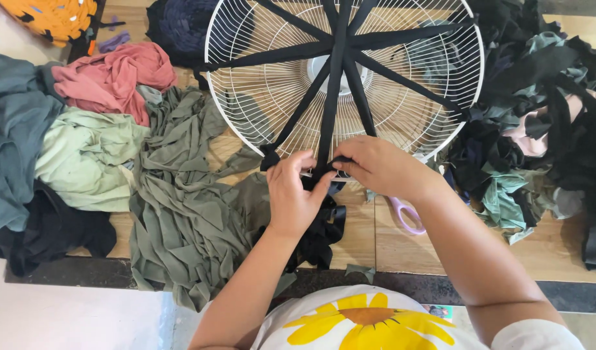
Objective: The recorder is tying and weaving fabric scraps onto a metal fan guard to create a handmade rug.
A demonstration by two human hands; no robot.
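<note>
A round white wire fan guard point(401, 123) lies flat on the wooden floor, with black fabric strips point(330, 97) stretched across it like spokes from the centre. At the guard's near rim, my left hand point(291, 198) and my right hand point(376, 165) both pinch one black strip where it meets the wire. The loose tail of black fabric point(320, 230) hangs down below my left hand. My fingertips almost touch each other at the rim.
Olive green cloth strips point(181, 207) lie at my left, beside pale green point(84, 159), pink point(110, 74) and grey-blue cloth point(13, 129). A heap of dark scraps point(544, 123) fills the right. Purple-handled scissors point(405, 214) lie under my right forearm. An orange woven piece point(55, 16) sits top left.
</note>
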